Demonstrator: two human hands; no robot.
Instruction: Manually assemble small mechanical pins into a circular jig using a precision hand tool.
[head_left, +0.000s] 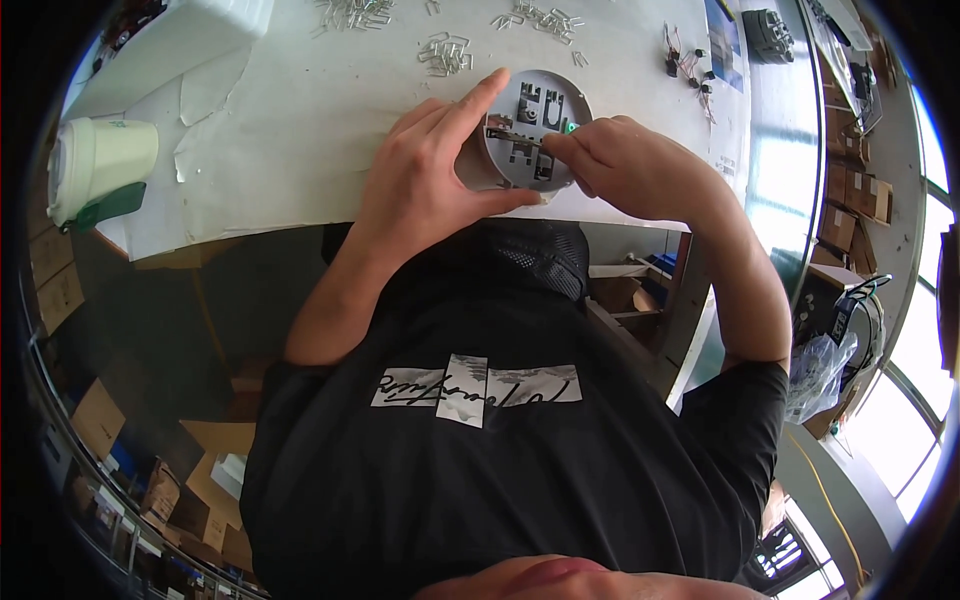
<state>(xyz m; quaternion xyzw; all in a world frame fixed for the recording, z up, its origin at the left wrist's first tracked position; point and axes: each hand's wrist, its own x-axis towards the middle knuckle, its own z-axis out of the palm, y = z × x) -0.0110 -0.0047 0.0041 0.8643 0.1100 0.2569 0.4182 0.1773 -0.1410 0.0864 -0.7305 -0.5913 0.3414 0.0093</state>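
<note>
A round grey plastic housing (pixel 563 93) with slots and raised fittings inside lies on the white worktable, close to its near edge. My left hand (pixel 423 160) wraps the housing's left side, index finger at its far rim and thumb along its near rim. Over the right part of the housing, my right hand (pixel 630 165) is closed in a pinch. Between its fingertips is the end of a thin metal strip (pixel 515 136), which reaches left across the inside of the housing. The strip's exact kind is too small to make out. A small green light or spot shows beside the right fingertips.
Loose U-shaped metal clips (pixel 446 55) lie in several piles beyond my hands. Small wired parts (pixel 690 68) sit to the right, with a dark grey block (pixel 768 36) farther off. At left stand a pale tub (pixel 108 165) with a green part and a white bin (pixel 190 45).
</note>
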